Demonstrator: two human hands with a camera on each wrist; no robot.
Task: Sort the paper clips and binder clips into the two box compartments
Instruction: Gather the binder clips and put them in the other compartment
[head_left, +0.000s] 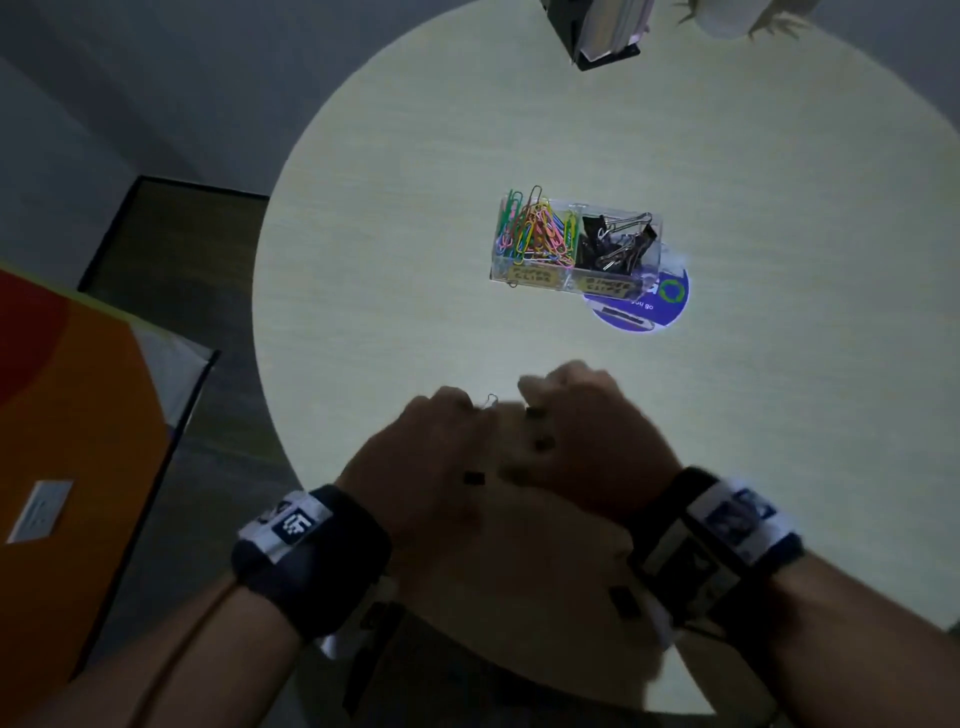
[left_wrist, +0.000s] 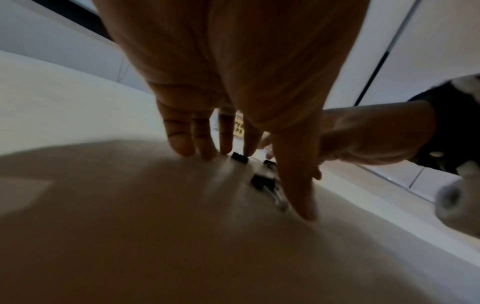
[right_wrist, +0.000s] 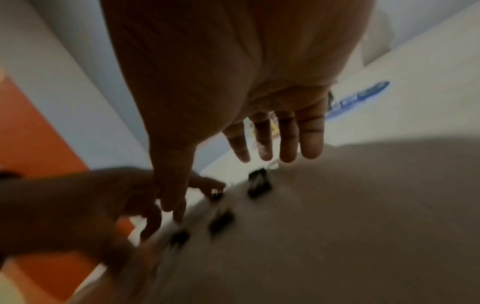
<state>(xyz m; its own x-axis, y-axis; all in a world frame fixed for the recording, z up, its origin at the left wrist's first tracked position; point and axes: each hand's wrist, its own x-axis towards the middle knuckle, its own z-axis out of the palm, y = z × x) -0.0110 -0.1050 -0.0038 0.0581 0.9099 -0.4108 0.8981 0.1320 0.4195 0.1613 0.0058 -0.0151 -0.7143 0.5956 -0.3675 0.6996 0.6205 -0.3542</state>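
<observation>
A clear two-compartment box stands mid-table. Coloured paper clips fill its left half and black binder clips its right half. Near the table's front edge lie several small loose black binder clips. My left hand reaches down with straight fingers, tips on the table beside one clip. A silver wire loop pokes out by its fingertips. My right hand hovers just to the right, fingers straight and spread, holding nothing. Both hands are motion-blurred.
A purple round sticker lies under the box's right front corner. At the back of the round table stand a black holder with papers and a pale pot. An orange panel is off to the left.
</observation>
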